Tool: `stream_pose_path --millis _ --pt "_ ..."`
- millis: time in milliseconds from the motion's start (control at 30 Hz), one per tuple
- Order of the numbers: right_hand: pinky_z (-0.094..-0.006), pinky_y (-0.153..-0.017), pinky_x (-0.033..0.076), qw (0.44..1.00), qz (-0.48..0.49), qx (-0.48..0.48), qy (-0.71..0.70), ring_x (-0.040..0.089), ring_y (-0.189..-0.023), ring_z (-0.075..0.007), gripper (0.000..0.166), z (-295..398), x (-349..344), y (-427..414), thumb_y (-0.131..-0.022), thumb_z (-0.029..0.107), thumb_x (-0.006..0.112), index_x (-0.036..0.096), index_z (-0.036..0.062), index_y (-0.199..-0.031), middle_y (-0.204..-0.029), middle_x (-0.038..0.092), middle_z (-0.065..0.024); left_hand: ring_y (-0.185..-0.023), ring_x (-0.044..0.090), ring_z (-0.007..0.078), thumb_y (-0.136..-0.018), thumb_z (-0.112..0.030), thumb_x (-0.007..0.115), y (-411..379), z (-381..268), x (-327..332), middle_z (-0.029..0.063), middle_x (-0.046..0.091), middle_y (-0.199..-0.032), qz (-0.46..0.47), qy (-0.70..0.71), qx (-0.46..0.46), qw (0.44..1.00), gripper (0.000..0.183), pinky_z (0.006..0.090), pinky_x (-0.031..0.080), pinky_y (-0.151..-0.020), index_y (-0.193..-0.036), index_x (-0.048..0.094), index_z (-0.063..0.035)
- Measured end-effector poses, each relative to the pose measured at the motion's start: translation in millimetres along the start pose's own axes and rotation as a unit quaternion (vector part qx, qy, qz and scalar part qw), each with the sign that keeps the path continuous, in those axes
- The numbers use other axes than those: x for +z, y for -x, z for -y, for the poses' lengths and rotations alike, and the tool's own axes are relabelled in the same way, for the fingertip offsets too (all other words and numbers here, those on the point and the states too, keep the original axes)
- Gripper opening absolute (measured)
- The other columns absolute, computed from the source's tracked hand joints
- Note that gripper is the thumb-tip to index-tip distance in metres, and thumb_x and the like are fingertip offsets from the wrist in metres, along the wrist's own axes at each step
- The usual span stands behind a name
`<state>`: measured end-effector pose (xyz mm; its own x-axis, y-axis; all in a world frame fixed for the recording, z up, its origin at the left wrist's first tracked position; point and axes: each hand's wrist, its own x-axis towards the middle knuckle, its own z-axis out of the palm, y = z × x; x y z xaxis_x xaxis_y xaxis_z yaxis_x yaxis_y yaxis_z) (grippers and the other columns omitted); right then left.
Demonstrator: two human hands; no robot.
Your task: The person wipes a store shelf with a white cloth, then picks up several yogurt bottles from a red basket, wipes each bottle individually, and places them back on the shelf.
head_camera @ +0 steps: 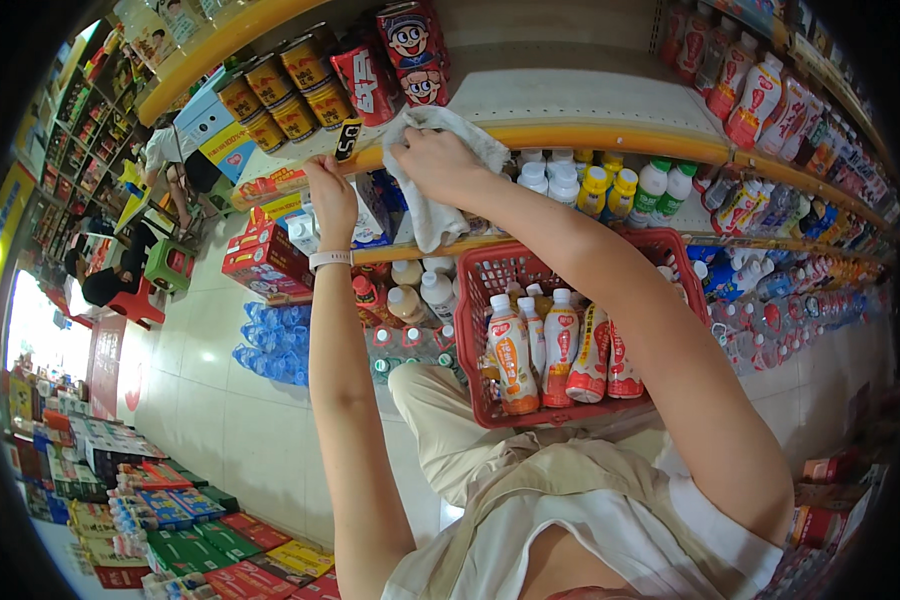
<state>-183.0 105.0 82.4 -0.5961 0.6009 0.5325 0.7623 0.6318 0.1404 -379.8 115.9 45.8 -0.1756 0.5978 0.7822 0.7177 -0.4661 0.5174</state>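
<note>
My left hand [332, 196] is raised to the front edge of a shelf, fingertips pinched at the lower end of a small black and yellow price tag [349, 139]. Under my right hand [436, 163] is a white cloth [427, 217], gripped and pressed against the yellow shelf edge [607, 139]; part of it hangs below that edge. Gold drink cans [298, 120] and red cans [365, 86] stand stacked behind the tag. Below my right arm, a red plastic basket [487, 409] holds several white-capped drink bottles [515, 360], partly hidden by the arm.
Lower shelves carry small bottles [652, 191] and a red carton [266, 259]. Blue-wrapped bottles [274, 345] lie on the floor at left. Seated people [112, 277] are near a green stool [169, 264] farther left. Stacked boxes [195, 544] line the lower left.
</note>
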Motion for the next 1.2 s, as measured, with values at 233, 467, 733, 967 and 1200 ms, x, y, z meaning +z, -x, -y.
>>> stream_pose_path --millis 233,467,733,967,1200 --pt "-0.0379 -0.074 0.052 0.999 -0.053 0.001 0.006 0.062 -0.092 -0.0279 0.025 -25 4 22 -0.075 0.011 0.061 0.060 0.0052 -0.099 -0.096 0.057 -0.0127 -0.075 0.052 0.0367 -0.102 -0.021 0.040 -2 1 3 0.0216 0.053 -0.087 0.011 -0.018 -0.003 1.000 0.024 0.0404 0.043 -0.072 -0.100 0.040 0.0028" --pt "-0.0366 -0.082 0.049 0.998 -0.065 0.008 0.012 0.060 -0.097 -0.0259 0.030 -47 -19 58 -0.074 0.014 0.066 0.060 0.0062 -0.102 -0.098 0.057 -0.0100 -0.077 0.053 0.0358 -0.102 -0.021 0.040 -2 3 -2 0.0211 0.053 -0.089 0.018 -0.037 0.002 0.999 0.024 0.0403 0.044 -0.073 -0.100 0.040 0.0029" --pt "-0.0396 -0.083 0.046 0.998 -0.052 0.030 0.003 0.058 -0.095 -0.0265 0.033 -81 -30 91 -0.073 0.016 0.068 0.060 0.0081 -0.104 -0.099 0.056 -0.0077 -0.079 0.053 0.0385 -0.101 -0.021 0.040 -4 3 0 0.0230 0.054 -0.090 0.023 -0.031 -0.001 0.999 0.025 0.0417 0.044 -0.074 -0.101 0.041 0.0032" --pt "-0.0422 -0.081 0.045 0.997 -0.056 0.046 0.006 0.058 -0.092 -0.0287 0.034 -113 -44 124 -0.074 0.016 0.068 0.059 0.0092 -0.107 -0.098 0.057 -0.0072 -0.075 0.053 0.0366 -0.102 -0.023 0.038 -5 1 0 0.0213 0.054 -0.088 0.033 -0.036 -0.014 0.999 0.026 0.0411 0.045 -0.071 -0.102 0.039 0.0029" --pt "-0.0419 -0.075 0.046 0.995 -0.086 0.037 0.021 0.058 -0.088 -0.0306 0.034 -146 -62 157 -0.073 0.014 0.067 0.059 0.0075 -0.106 -0.095 0.056 -0.0086 -0.077 0.055 0.0377 -0.103 -0.025 0.038 -6 3 2 0.0222 0.055 -0.090 0.026 -0.037 -0.007 0.999 0.028 0.0414 0.045 -0.072 -0.102 0.039 0.0030"
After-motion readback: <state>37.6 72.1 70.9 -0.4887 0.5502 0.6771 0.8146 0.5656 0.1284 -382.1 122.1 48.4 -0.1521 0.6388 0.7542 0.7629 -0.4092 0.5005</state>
